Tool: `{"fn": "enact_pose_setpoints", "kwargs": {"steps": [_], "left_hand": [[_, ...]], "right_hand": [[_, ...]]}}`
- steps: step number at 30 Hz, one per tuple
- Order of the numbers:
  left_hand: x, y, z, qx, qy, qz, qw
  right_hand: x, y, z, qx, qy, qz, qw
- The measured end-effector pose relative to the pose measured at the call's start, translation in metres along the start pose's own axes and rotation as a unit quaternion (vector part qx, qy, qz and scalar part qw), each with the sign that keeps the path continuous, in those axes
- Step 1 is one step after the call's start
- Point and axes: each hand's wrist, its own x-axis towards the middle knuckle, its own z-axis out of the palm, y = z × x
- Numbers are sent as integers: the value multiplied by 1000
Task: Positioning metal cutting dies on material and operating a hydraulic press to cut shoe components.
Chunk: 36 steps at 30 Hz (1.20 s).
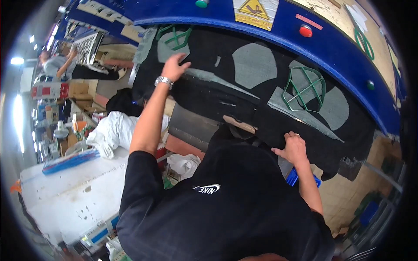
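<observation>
A black sheet of material [204, 98] lies across the blue machine's bed, with cut-out shapes in it through which a grey-green surface [254, 65] shows. My left hand [174, 68], a metal watch on its wrist, is over the sheet's left part with fingers spread, just below a green metal cutting die [174, 39]. Whether it touches the sheet I cannot tell. My right hand [294, 148] rests at the sheet's near edge, thumb apart from the fingers, holding nothing. A second green cutting die [323, 89] lies on the sheet, farther off than my right hand.
The blue press beam [209, 15] spans the far side, with a red button [305, 31] and a hand-hazard sign [256, 12]. At the left stand a white table [74, 191] and a white bundle [115, 132]. Another person [61, 65] is at work farther left.
</observation>
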Motion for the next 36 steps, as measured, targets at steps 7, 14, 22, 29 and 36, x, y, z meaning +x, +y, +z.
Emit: {"fn": "enact_pose_setpoints", "kwargs": {"steps": [7, 14, 22, 29, 36], "left_hand": [[107, -102, -38, 202, -131, -18, 970], [128, -86, -34, 191, -253, -9, 948], [92, -94, -59, 176, -202, -2, 964], [7, -28, -101, -5, -169, -45, 985], [-43, 85, -135, -8, -107, -2, 994]], "right_hand": [[75, -11, -73, 46, 202, 68, 976], [117, -17, -65, 45, 61, 238, 968], [66, 9, -109, 232, 130, 99, 959], [-26, -1, -249, 236, 258, 30, 936], [38, 135, -415, -127, 224, -6, 966]]}}
